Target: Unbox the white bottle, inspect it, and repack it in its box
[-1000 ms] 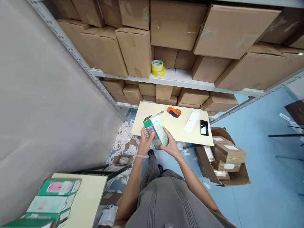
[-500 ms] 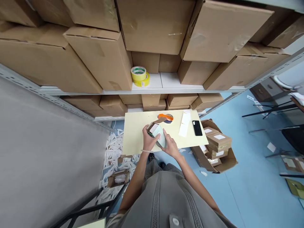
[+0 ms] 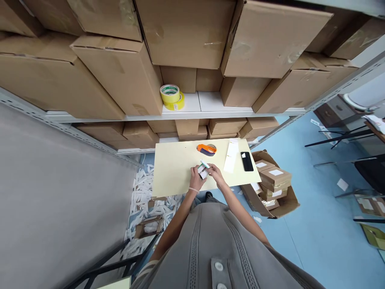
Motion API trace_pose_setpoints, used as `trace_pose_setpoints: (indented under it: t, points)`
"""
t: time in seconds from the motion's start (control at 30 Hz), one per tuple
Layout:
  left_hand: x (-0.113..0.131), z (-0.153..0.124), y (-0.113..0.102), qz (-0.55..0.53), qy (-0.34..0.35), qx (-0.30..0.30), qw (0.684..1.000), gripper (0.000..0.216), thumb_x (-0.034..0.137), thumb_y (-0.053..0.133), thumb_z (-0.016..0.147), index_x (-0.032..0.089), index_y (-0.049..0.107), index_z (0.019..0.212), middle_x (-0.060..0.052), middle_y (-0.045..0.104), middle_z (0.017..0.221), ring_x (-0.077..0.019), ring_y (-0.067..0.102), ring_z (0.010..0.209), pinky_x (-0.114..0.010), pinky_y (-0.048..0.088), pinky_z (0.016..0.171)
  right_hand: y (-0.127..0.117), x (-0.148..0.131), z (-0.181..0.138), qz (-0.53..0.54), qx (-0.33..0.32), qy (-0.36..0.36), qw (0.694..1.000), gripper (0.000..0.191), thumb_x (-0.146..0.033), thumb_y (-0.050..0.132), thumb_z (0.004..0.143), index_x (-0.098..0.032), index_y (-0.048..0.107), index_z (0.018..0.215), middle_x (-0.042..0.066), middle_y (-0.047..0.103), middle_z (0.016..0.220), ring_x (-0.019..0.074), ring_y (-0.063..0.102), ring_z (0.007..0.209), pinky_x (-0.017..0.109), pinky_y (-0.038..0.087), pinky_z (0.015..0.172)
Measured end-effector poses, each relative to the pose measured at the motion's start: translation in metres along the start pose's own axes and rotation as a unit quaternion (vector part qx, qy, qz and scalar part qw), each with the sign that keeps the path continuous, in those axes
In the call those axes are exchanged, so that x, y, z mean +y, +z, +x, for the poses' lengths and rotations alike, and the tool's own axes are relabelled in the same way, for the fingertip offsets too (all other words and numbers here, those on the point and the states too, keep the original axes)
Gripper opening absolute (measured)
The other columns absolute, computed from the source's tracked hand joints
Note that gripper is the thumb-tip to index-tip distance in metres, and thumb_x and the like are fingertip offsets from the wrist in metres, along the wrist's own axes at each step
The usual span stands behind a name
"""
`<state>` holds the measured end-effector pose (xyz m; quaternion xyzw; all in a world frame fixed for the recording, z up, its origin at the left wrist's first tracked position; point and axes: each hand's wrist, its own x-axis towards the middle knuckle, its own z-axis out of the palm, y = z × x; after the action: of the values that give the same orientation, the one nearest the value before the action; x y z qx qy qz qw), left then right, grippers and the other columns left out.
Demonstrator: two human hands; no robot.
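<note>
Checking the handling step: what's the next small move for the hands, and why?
Probably set the small white-and-green box down on the pale board: the left hand and right hand both hold it over the board, apart from the orange tape dispenser.

Both hands on a small white-green carton (image 3: 203, 171) — left hand (image 3: 196, 180) on one side, right hand (image 3: 215, 173) on the other — over the pale yellow surface (image 3: 174, 172). Also on it: orange-and-navy tape dispenser (image 3: 207, 149), white paper strip (image 3: 231, 156), black phone (image 3: 247, 161). Open cardboard box of parcels (image 3: 270, 188) just past the right edge.
</note>
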<state>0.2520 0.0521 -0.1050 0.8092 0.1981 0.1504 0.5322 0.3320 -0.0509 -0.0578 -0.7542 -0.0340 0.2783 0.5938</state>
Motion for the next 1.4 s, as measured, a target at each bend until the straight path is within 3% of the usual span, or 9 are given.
trace_pose_setpoints:
  t: [0.13,0.27,0.5,0.6,0.77,0.87,0.97,1.2,1.4]
  points:
    - [-0.002,-0.002,-0.005,-0.002,-0.013,-0.045,0.999,0.078,0.022,0.084,0.056,0.020,0.040,0.121,-0.009,0.041,0.117,-0.0296,0.051,0.117,-0.047,0.044,0.100,-0.003,0.003,0.007,0.024,0.072,0.041,0.996,0.040,-0.052,0.058,0.070,-0.018,0.061,0.090,0.007,0.070,0.087,0.0213,0.064,0.082,0.032,0.052,0.070]
    - [0.000,-0.004,-0.014,-0.025,-0.049,-0.002,0.998,0.054,0.032,0.072,0.075,0.020,0.043,0.118,-0.011,0.048,0.116,-0.0261,0.054,0.116,-0.042,0.043,0.099,-0.006,0.009,0.016,0.021,0.077,0.035,0.996,0.047,-0.063,0.054,0.070,-0.020,0.056,0.089,0.005,0.066,0.082,0.0191,0.063,0.077,0.027,0.049,0.058]
    - [0.011,0.002,-0.024,0.107,-0.096,0.014,0.990,0.033,0.042,0.054,0.090,0.025,0.047,0.117,-0.010,0.063,0.117,-0.0247,0.063,0.104,-0.033,0.047,0.080,-0.018,0.022,0.016,-0.026,0.080,0.062,0.994,0.039,-0.043,0.050,0.082,-0.020,0.045,0.113,0.005,0.065,0.093,0.0183,0.068,0.081,0.027,0.052,0.063]
    - [0.019,0.009,-0.027,0.142,-0.106,0.025,0.984,0.022,0.041,0.045,0.095,0.027,0.050,0.112,-0.004,0.068,0.103,-0.0207,0.067,0.091,-0.028,0.045,0.072,-0.025,0.023,0.008,-0.113,0.126,-0.021,0.985,0.045,-0.034,0.051,0.083,-0.017,0.044,0.124,0.010,0.064,0.104,0.0212,0.066,0.088,0.034,0.054,0.074]
    - [0.024,0.022,-0.032,0.201,-0.087,0.078,0.973,0.015,0.027,0.043,0.095,0.023,0.053,0.106,-0.006,0.063,0.110,-0.0181,0.065,0.085,-0.028,0.045,0.066,-0.028,0.003,-0.007,-0.347,0.119,-0.255,0.895,0.037,-0.025,0.048,0.089,-0.021,0.056,0.125,0.015,0.050,0.132,0.0280,0.048,0.125,0.044,0.043,0.099]
    - [0.025,0.026,-0.035,0.257,0.008,0.051,0.965,0.019,0.015,0.043,0.090,0.022,0.060,0.094,-0.009,0.058,0.118,-0.0209,0.062,0.099,-0.034,0.048,0.081,-0.023,-0.008,-0.011,-0.453,0.031,-0.313,0.834,0.029,-0.024,0.052,0.091,-0.025,0.065,0.117,0.013,0.040,0.143,0.0313,0.031,0.138,0.049,0.031,0.108]
    - [0.028,0.022,-0.036,0.303,0.102,0.011,0.947,0.025,0.010,0.044,0.089,0.021,0.066,0.091,-0.011,0.061,0.116,-0.0258,0.055,0.115,-0.042,0.042,0.099,-0.019,-0.008,-0.011,-0.491,-0.019,-0.321,0.809,0.026,-0.024,0.057,0.090,-0.023,0.067,0.113,0.013,0.038,0.147,0.0338,0.024,0.141,0.053,0.023,0.111]
    - [0.030,-0.004,-0.025,0.301,0.086,-0.011,0.950,0.030,0.025,0.049,0.092,0.022,0.061,0.119,-0.013,0.063,0.123,-0.0280,0.051,0.125,-0.051,0.024,0.117,-0.033,-0.002,-0.015,-0.432,-0.013,-0.295,0.853,0.022,-0.033,0.050,0.095,-0.022,0.070,0.092,0.010,0.058,0.122,0.0265,0.047,0.121,0.044,0.036,0.102]
    - [0.029,-0.015,-0.020,0.274,0.031,-0.042,0.960,0.065,0.045,0.055,0.088,0.021,0.036,0.145,-0.014,0.047,0.147,-0.0300,0.038,0.139,-0.057,0.017,0.118,-0.034,-0.012,-0.019,-0.407,-0.002,-0.288,0.867,0.010,-0.027,0.057,0.089,-0.021,0.065,0.086,0.009,0.060,0.116,0.0248,0.053,0.112,0.041,0.039,0.098]
